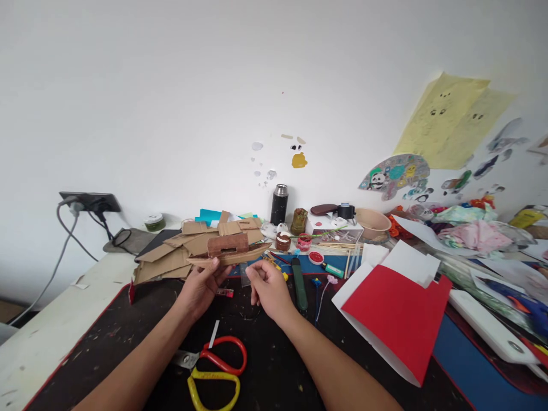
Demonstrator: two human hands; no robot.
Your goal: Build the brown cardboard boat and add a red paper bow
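A small brown cardboard boat (pixel 228 247) with a rounded cabin is held up above the dark mat. My left hand (pixel 206 284) grips its underside near the left end, fingers beneath the hull. Just right of the boat, my right hand (pixel 266 283) has its fingers curled in a pinch; whatever may be between them is too small to make out. Scissors (pixel 217 365) with one red and one yellow handle lie on the mat below my hands, beside a small white strip (pixel 214 334).
Cardboard pieces (pixel 165 258) are piled at the back left. A black bottle (pixel 279 205), small jars and a bowl (pixel 373 221) stand along the wall. Red paper (pixel 398 314) lies at the right, left of a white flat device (pixel 492 325). A power strip (pixel 92 201) is at the far left.
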